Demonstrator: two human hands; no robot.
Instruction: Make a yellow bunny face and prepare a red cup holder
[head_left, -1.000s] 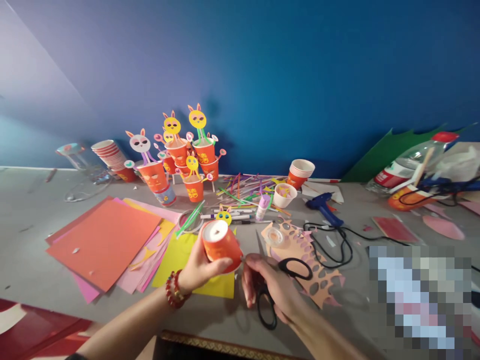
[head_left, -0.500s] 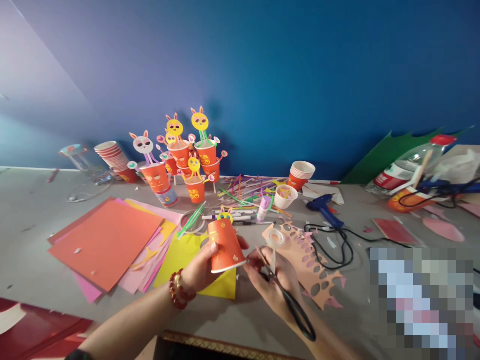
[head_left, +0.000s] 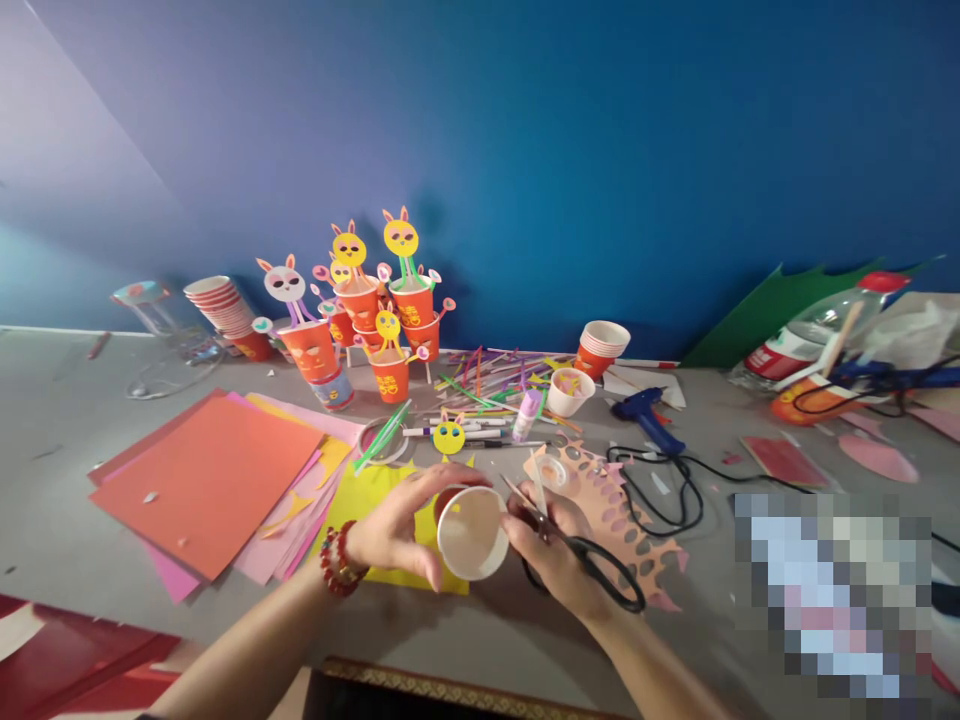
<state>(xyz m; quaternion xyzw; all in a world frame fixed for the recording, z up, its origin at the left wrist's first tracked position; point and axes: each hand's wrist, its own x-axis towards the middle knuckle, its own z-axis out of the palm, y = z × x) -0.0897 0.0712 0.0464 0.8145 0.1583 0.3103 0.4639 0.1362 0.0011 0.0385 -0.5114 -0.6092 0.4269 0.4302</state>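
A paper cup (head_left: 472, 535), orange outside and white inside, is tilted with its mouth toward me. My left hand (head_left: 401, 525) curves around the cup's left side; its fingers lie over the top and its thumb stands apart from the wall. Black-handled scissors (head_left: 604, 575) are in my right hand (head_left: 559, 560), blades slightly parted and pointing up beside the cup. The right thumb and fingers also pinch the cup's right rim. Just behind the cup lies a yellow paper rabbit face (head_left: 449, 434), on the table near several pens (head_left: 469, 432).
Decorated rabbit cups (head_left: 390, 375) stand at the back left. Coloured paper sheets (head_left: 217, 480) lie left, and perforated peach paper (head_left: 600, 510) lies right. A blue glue gun (head_left: 651, 420) with a looped cord, a glue stick (head_left: 527, 415) and a small scrap cup (head_left: 571, 392) stand behind.
The cup has turned from base-up, past side-on, to mouth toward me. The left thumb has come off its wall. In my right hand, the scissors have swung so their blades point up.
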